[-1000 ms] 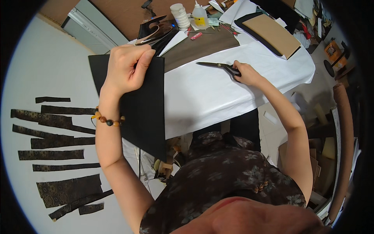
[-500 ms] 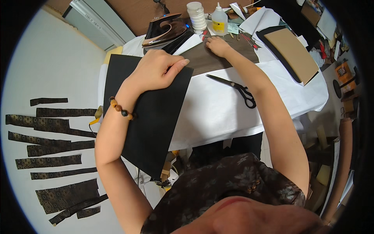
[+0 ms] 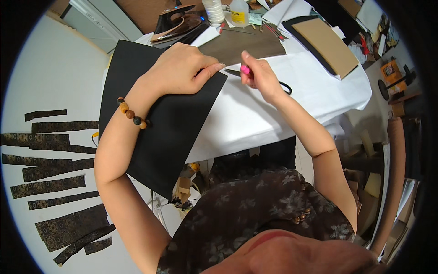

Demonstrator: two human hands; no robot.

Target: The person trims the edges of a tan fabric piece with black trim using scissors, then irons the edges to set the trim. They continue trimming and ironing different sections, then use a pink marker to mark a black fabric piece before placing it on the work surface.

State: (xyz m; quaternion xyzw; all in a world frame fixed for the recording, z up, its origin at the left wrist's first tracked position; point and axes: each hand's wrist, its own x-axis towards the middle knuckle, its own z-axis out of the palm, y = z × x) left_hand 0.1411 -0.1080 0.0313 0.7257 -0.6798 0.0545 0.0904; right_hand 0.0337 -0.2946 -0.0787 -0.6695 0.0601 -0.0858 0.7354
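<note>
A: L hand (image 3: 185,68)?
B: Elbow bent, clamped on blk sheet (image 3: 166,125) nr its upper R corner, partly over desk (image 3: 239,121).
A: R hand (image 3: 259,80)?
B: Thumb up, fingers curled round pink thing (image 3: 245,69), hiding mid of scissors (image 3: 232,72).

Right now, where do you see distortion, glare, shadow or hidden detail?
Head view: the brown roll bows along the fisheye rim, corners black; head view: the iron shows glossy highlights, and soft grey shading lies on the white cloth beside the black sheet; head view: the right hand hides most of the pink object.
</note>
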